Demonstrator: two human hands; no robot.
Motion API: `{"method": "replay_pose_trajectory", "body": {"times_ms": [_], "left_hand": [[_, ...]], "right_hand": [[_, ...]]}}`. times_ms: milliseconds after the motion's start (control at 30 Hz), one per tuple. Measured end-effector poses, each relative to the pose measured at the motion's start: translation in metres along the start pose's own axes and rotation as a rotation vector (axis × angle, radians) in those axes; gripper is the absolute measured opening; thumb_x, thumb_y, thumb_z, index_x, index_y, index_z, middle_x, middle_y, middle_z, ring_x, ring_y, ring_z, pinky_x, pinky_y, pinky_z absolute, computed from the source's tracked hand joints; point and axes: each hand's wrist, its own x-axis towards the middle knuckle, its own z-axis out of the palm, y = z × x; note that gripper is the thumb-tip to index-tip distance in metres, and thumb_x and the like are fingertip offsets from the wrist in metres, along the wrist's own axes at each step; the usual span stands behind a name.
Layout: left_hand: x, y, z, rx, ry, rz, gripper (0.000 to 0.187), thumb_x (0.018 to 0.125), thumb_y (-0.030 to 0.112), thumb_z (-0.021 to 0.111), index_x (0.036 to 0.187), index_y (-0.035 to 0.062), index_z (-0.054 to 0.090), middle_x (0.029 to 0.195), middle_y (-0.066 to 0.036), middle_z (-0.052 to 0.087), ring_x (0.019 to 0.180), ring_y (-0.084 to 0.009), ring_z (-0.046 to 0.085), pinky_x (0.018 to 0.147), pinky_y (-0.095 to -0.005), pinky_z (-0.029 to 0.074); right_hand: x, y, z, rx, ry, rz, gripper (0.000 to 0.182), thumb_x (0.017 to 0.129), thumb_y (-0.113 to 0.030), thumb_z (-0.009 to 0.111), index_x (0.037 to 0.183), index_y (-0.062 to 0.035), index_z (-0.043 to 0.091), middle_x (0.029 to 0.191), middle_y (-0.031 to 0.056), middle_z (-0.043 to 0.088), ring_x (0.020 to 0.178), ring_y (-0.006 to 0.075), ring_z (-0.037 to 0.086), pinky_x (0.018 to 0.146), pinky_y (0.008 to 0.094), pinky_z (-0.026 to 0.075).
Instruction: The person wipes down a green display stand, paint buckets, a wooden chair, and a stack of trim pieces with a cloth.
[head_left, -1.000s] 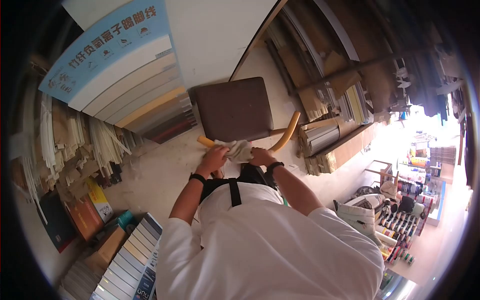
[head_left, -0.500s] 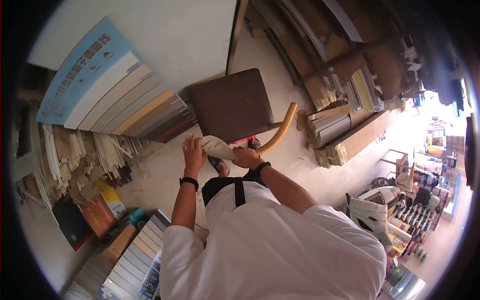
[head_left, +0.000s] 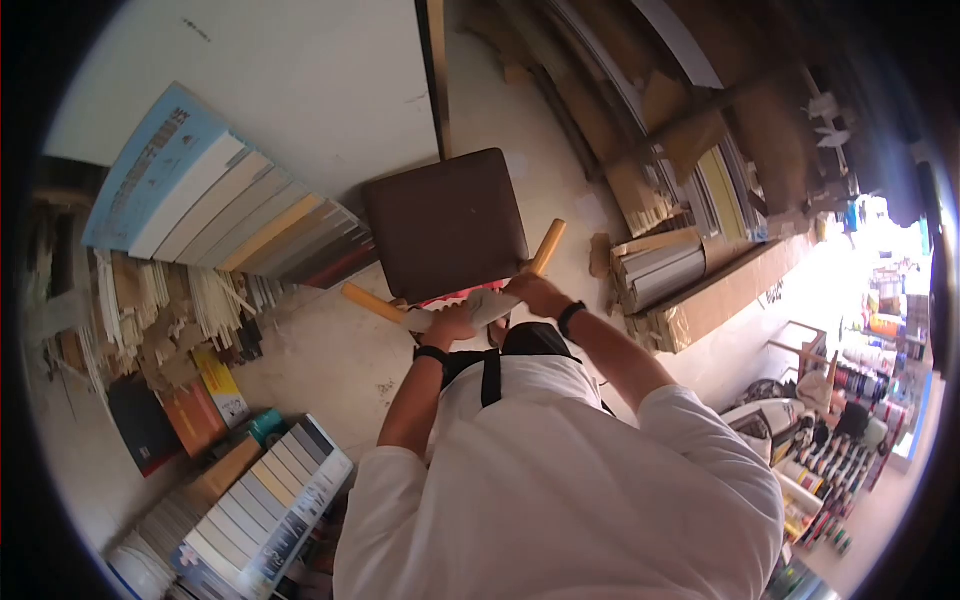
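Observation:
A chair with a dark brown padded seat (head_left: pixel 447 225) stands in front of me. Its curved wooden rail (head_left: pixel 372 302) runs on my side of the seat, both ends showing past my hands. A pale grey cloth (head_left: pixel 488 312) lies over the middle of this rail. My left hand (head_left: pixel 450 323) is closed around the cloth toward the left. At the cloth's right end my right hand (head_left: pixel 540 296) is closed too, beside the bare right part of the rail. The fingertips of both hands are partly hidden.
Colour sample boards (head_left: pixel 240 210) lean at the left near bundles of thin strips (head_left: pixel 190 295). More sample boards (head_left: pixel 265 495) stand at lower left. Long cardboard boxes (head_left: pixel 720 290) lie on the right, below shelving. A white panel (head_left: pixel 300 90) rises behind the chair.
My left hand has moved right and closed on the cloth; its fingers were spread before. The rail's left end has come into sight. The cloth is more bunched, and the view has shifted slightly.

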Motion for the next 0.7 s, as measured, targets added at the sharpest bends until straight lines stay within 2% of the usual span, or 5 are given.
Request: {"method": "replay_pose_trajectory", "body": {"times_ms": [100, 367, 467, 567, 700], "left_hand": [[0.000, 0.048, -0.004, -0.230, 0.123, 0.092, 0.059, 0.073, 0.027, 0.066, 0.122, -0.0029, 0.051, 0.116, -0.028, 0.062, 0.104, -0.0403, 0.064, 0.088, -0.0506, 0.052], [-0.018, 0.043, 0.004, -0.424, 0.323, 0.032, 0.056, 0.066, 0.037, 0.076, 0.107, 0.0019, 0.061, 0.099, -0.021, 0.068, 0.099, -0.0397, 0.065, 0.086, -0.0481, 0.052], [-0.031, 0.003, 0.023, -0.126, 0.673, 0.163, 0.056, 0.066, 0.042, 0.079, 0.106, 0.0054, 0.064, 0.098, -0.019, 0.067, 0.095, -0.0383, 0.065, 0.085, -0.0481, 0.052], [-0.033, -0.043, 0.039, 0.158, 0.796, 0.060, 0.061, 0.062, 0.046, 0.081, 0.109, 0.0102, 0.065, 0.108, -0.014, 0.066, 0.103, -0.0328, 0.063, 0.089, -0.0497, 0.049], [-0.087, -0.039, -0.012, 0.090, 0.490, -0.183, 0.067, 0.066, 0.046, 0.081, 0.122, 0.0163, 0.061, 0.125, -0.009, 0.061, 0.120, -0.0300, 0.054, 0.098, -0.0539, 0.042]], "right_hand": [[-0.022, 0.050, -0.015, -0.253, -0.045, 0.195, 0.067, 0.073, 0.002, 0.060, 0.137, -0.0138, 0.051, 0.143, 0.0076, 0.048, 0.141, 0.0227, 0.037, 0.117, 0.0521, 0.027], [0.017, 0.090, 0.033, -0.551, -0.165, 0.232, 0.028, 0.075, -0.023, 0.061, 0.097, -0.0085, 0.070, 0.102, 0.0163, 0.068, 0.102, 0.0330, 0.061, 0.094, 0.0546, 0.041], [0.026, 0.066, 0.052, -0.427, -0.236, -0.049, 0.028, 0.074, -0.022, 0.061, 0.098, -0.0097, 0.069, 0.096, 0.0169, 0.070, 0.096, 0.0334, 0.066, 0.074, 0.0515, 0.050], [0.041, 0.070, 0.092, -0.165, -0.291, -0.115, 0.046, 0.074, -0.006, 0.059, 0.120, -0.0069, 0.063, 0.113, 0.0206, 0.066, 0.105, 0.0390, 0.064, 0.087, 0.0496, 0.052], [0.031, 0.049, 0.029, -0.055, -0.381, -0.175, 0.040, 0.077, -0.007, 0.062, 0.117, -0.0086, 0.065, 0.102, 0.0177, 0.068, 0.101, 0.0383, 0.064, 0.087, 0.0506, 0.050]]}}
